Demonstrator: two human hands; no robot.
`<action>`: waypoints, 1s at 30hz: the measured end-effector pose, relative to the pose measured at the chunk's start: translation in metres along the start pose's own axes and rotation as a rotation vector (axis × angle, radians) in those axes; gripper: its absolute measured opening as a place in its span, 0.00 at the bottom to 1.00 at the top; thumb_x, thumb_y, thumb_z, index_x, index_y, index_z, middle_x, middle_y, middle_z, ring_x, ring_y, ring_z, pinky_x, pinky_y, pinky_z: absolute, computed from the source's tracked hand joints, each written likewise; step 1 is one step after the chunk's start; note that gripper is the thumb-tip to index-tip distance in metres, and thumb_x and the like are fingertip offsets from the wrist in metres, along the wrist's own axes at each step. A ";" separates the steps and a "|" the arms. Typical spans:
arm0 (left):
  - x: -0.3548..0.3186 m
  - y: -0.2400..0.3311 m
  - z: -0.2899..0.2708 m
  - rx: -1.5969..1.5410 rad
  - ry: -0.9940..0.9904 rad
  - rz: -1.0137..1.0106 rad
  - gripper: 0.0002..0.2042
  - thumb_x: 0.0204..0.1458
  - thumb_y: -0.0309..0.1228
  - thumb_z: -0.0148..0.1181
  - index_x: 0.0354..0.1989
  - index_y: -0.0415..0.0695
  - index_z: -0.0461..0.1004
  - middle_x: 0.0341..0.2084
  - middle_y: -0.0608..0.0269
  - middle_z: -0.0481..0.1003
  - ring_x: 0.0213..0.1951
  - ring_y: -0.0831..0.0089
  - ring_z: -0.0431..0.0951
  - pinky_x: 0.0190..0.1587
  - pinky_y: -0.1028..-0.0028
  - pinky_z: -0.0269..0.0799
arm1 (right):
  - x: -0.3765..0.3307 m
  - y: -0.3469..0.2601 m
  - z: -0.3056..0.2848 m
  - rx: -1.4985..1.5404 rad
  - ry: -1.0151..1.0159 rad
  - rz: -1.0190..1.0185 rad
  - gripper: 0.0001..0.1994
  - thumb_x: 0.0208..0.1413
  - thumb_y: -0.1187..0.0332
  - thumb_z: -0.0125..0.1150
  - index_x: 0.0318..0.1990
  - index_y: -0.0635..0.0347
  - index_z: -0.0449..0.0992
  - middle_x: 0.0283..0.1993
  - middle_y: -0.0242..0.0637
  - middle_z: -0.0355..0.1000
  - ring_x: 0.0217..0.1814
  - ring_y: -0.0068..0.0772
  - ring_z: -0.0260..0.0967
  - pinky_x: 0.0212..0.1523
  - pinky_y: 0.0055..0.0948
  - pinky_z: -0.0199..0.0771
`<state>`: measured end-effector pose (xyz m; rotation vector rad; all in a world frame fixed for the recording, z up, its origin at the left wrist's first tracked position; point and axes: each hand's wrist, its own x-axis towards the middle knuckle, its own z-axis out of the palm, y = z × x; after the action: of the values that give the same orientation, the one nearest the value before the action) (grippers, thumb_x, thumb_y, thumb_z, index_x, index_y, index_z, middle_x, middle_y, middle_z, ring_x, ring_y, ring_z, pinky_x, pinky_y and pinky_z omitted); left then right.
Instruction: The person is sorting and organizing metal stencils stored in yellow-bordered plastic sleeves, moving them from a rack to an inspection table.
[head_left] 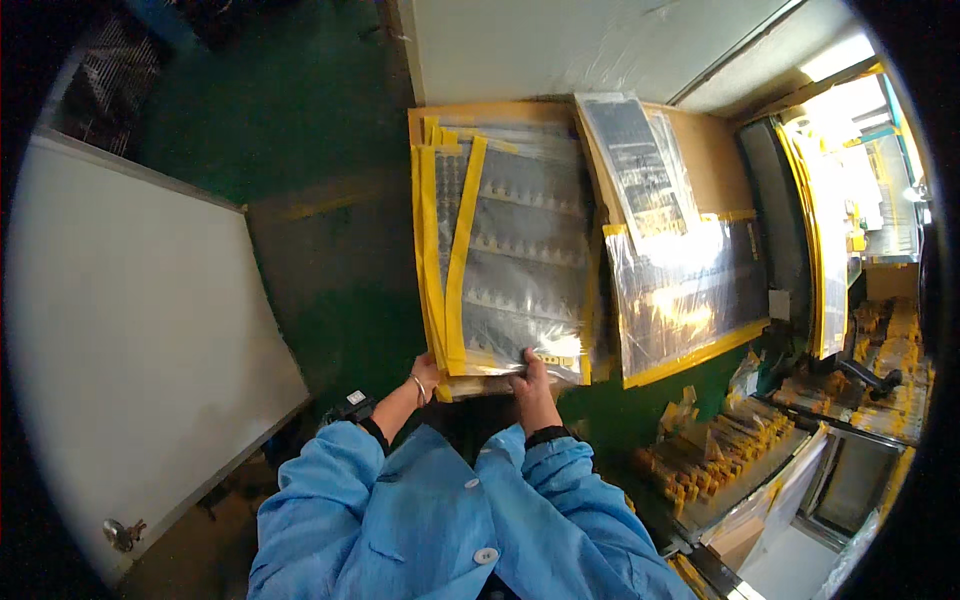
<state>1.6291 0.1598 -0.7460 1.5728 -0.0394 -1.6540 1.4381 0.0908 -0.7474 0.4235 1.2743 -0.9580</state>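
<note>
Stack of yellow-edged film sheets (pixel 510 255) lies on cardboard (pixel 715 160), centre; left hand (pixel 428 376) and right hand (pixel 530 378) pinch its near edge; advise level, even hold to prevent slipping

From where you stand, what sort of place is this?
Probably a factory packing area: hands hold a stack of yellow-edged bagged trays, more bags lie beside it, and yellow parts fill bins.
</note>
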 end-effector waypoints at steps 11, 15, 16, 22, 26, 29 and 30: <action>-0.065 0.147 -0.013 -0.559 -0.432 -0.215 0.29 0.48 0.57 0.45 0.46 0.43 0.67 0.37 0.58 0.73 0.37 0.65 0.74 0.43 0.65 0.69 | -0.159 0.021 -0.011 -0.294 -0.104 -0.337 0.13 0.46 0.76 0.57 0.40 0.67 0.66 0.35 0.36 0.67 0.35 0.32 0.66 0.35 0.32 0.69; -0.057 0.117 -0.059 -0.258 -0.367 -0.189 0.21 0.49 0.47 0.52 0.44 0.44 0.69 0.36 0.60 0.73 0.35 0.65 0.74 0.40 0.65 0.71 | -0.200 0.009 -0.030 -0.681 -0.222 -0.490 0.06 0.45 0.75 0.57 0.31 0.65 0.70 0.26 0.32 0.67 0.26 0.27 0.66 0.27 0.28 0.67; -0.041 0.087 -0.077 -0.277 -0.395 -0.324 0.16 0.49 0.41 0.54 0.42 0.45 0.69 0.34 0.61 0.73 0.33 0.66 0.75 0.36 0.66 0.73 | -0.209 0.002 -0.031 -0.784 -0.273 -0.528 0.04 0.45 0.75 0.57 0.29 0.65 0.70 0.24 0.31 0.67 0.24 0.26 0.65 0.25 0.26 0.66; -0.069 0.050 -0.061 -0.433 -0.343 -0.230 0.12 0.50 0.33 0.53 0.40 0.42 0.68 0.31 0.58 0.72 0.31 0.62 0.74 0.33 0.61 0.73 | -0.248 -0.046 0.019 -0.985 -0.446 -0.860 0.04 0.49 0.71 0.55 0.31 0.62 0.71 0.25 0.26 0.66 0.26 0.17 0.60 0.24 0.22 0.60; -0.069 0.092 0.008 -0.313 -0.297 0.068 0.11 0.50 0.31 0.53 0.38 0.39 0.68 0.32 0.57 0.71 0.33 0.62 0.73 0.34 0.60 0.73 | -0.258 -0.117 0.027 -0.803 -0.536 -0.816 0.06 0.47 0.73 0.55 0.33 0.61 0.71 0.26 0.27 0.68 0.28 0.18 0.62 0.27 0.22 0.62; -0.088 0.136 0.115 -0.266 -0.308 0.208 0.10 0.48 0.30 0.54 0.36 0.37 0.69 0.30 0.57 0.72 0.32 0.63 0.74 0.34 0.62 0.73 | -0.257 -0.195 0.010 -0.622 -0.615 -0.934 0.06 0.46 0.73 0.58 0.33 0.59 0.71 0.25 0.26 0.67 0.26 0.18 0.62 0.28 0.20 0.63; -0.089 0.144 0.148 -0.235 -0.334 0.225 0.09 0.48 0.29 0.54 0.35 0.36 0.69 0.29 0.57 0.72 0.31 0.63 0.74 0.33 0.64 0.73 | -0.248 -0.227 -0.005 -0.648 -0.595 -1.003 0.07 0.46 0.72 0.59 0.33 0.60 0.70 0.25 0.26 0.67 0.25 0.18 0.63 0.27 0.20 0.63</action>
<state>1.5693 0.0429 -0.5637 1.0660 -0.1828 -1.6580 1.2570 0.0569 -0.4664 -1.0360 1.1240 -1.2608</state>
